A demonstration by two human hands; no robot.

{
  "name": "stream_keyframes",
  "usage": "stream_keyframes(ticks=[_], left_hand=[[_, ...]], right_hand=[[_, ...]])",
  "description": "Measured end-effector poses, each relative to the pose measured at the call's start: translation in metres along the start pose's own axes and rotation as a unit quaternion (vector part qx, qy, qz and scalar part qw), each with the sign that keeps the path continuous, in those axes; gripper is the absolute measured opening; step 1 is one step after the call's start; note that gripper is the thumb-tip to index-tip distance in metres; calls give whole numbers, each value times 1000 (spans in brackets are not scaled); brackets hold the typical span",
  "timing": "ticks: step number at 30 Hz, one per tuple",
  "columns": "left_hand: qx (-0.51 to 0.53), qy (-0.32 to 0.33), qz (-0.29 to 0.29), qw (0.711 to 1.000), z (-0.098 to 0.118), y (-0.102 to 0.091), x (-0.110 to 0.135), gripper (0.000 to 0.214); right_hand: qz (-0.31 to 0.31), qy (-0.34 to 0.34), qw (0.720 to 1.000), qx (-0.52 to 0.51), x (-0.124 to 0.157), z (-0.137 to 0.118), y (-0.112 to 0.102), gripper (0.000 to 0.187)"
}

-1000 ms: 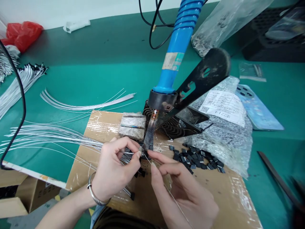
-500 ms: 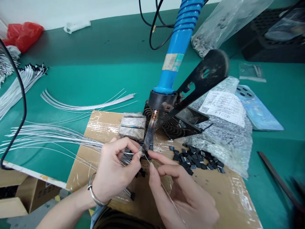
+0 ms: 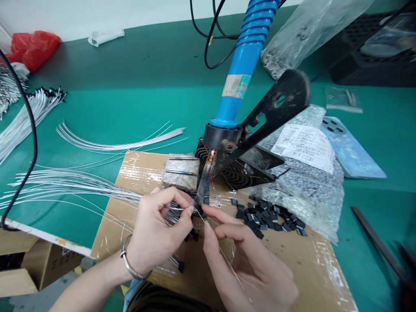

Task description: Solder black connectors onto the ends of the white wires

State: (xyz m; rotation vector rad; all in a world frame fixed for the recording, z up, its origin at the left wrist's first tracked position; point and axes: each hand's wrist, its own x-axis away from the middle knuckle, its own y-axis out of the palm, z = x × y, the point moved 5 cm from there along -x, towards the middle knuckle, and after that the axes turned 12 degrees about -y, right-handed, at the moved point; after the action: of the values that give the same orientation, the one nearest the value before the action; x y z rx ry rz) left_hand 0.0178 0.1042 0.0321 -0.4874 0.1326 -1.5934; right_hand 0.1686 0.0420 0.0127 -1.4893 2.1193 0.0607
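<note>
A blue-handled soldering iron (image 3: 242, 65) is held tip down in a black metal stand (image 3: 276, 110). Just below its tip, my left hand (image 3: 162, 221) pinches a thin wire (image 3: 176, 209) between thumb and forefinger; the wire's end is too small and covered to make out. My right hand (image 3: 250, 255) grips a strand of solder wire (image 3: 231, 268) that runs up from the palm to the iron's tip, almost at my left fingertips. Under my left hand lie more wires with black connectors (image 3: 180, 266) on their ends.
Loose black connectors (image 3: 268, 214) lie on the cardboard (image 3: 312, 268). White wires (image 3: 81, 184) fan out leftward. Behind my hands are a pad (image 3: 181, 172) and a small fan (image 3: 238, 175). Bubble wrap (image 3: 302, 182), a phone (image 3: 352, 147) and tweezers (image 3: 373, 238) are at right.
</note>
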Motion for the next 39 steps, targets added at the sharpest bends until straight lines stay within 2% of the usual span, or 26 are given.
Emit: stream_keyframes(ticks=[13, 19, 25, 30, 39], left_hand=[[9, -4, -4, 1000, -3, 2, -2, 14], [2, 4, 1, 1000, -4, 1, -1, 15], [4, 10, 1, 1000, -3, 0, 0, 15], [2, 14, -2, 1000, -3, 1, -1, 15], [-6, 16, 5, 1000, -1, 0, 1, 15]], right_hand=[[-2, -35, 999, 4, -1, 1, 0, 18], [11, -17, 1000, 8, -1, 2, 1, 16], [13, -58, 998, 14, -3, -2, 0, 18], [18, -36, 999, 18, -3, -1, 0, 18], [18, -41, 999, 6, -1, -1, 0, 18]])
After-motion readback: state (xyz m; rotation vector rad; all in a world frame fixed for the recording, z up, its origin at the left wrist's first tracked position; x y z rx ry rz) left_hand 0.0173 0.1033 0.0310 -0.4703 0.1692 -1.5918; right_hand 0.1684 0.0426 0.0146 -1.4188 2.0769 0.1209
